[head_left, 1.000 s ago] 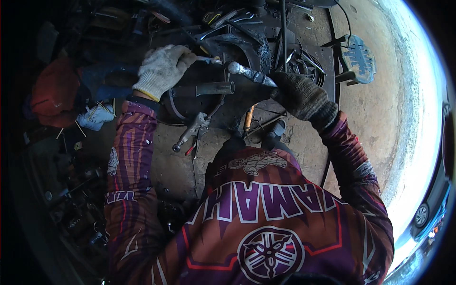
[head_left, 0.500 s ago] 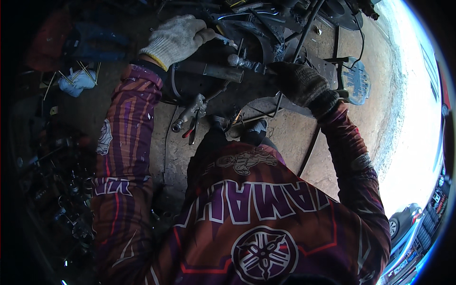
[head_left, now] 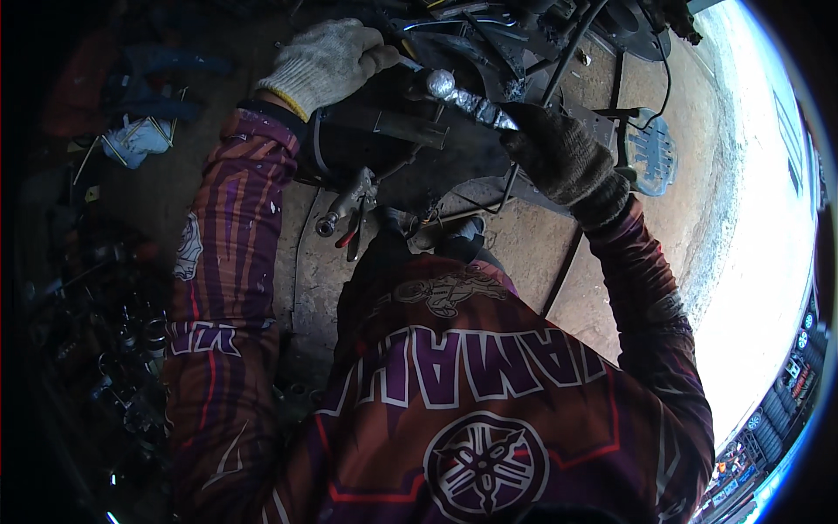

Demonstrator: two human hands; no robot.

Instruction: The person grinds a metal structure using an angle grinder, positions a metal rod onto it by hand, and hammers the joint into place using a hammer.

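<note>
My left hand [head_left: 327, 65], in a pale knit glove with a yellow cuff edge, is closed on a thin metal tool [head_left: 410, 64]; most of the tool is hidden in the fist. In a dark knit glove, my right hand [head_left: 563, 157] grips a metal bar with a ball-shaped end [head_left: 441, 85]. The bar's shiny, twisted-looking shaft [head_left: 478, 108] runs from the ball to my right fist. The ball is close to the thin tool's tip; whether they touch I cannot tell. Below them lies a short metal pipe [head_left: 406, 128] on a dark round work surface [head_left: 349, 157].
A metal clamp [head_left: 349, 203] with a red-handled tool [head_left: 351, 237] sits at the near edge. Metal tools and bars [head_left: 471, 24] crowd the far side. A blue slotted plate [head_left: 652, 153] stands right. Dark metal parts [head_left: 131, 375] fill the left floor; a pale cloth bundle [head_left: 140, 140] lies beyond.
The ball-ended bar has risen away from the pipe and slightly right, its shaft now more slanted. My right hand shifted slightly right and nearer; my left hand moved little and keeps its grip.
</note>
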